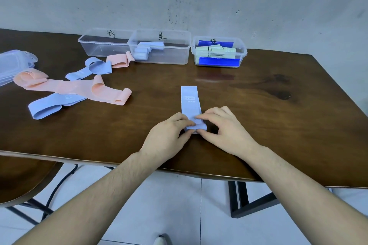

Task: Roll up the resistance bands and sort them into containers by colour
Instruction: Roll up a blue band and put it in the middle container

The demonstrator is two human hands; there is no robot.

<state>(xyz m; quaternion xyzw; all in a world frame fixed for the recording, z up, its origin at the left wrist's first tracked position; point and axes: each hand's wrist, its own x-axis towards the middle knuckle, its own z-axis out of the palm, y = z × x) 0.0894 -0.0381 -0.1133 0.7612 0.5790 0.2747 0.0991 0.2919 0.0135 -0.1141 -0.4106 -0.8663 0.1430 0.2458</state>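
A light blue resistance band (190,101) lies flat on the brown table (258,115), stretching away from me, its near end turned into a small roll. My left hand (169,135) and my right hand (223,131) pinch that roll from either side, fingers curled over it. At the back stand three clear containers: an empty one (103,45) on the left, a middle one (159,47) holding rolled light blue bands, and a right one (219,51) with pale green rolls and dark blue pieces.
Loose pink bands (79,87) and light blue bands (49,105) lie tangled on the table's left side. Clear lids (12,63) are stacked at the far left edge. A wooden chair (23,177) stands at lower left. The table's front edge runs just below my wrists.
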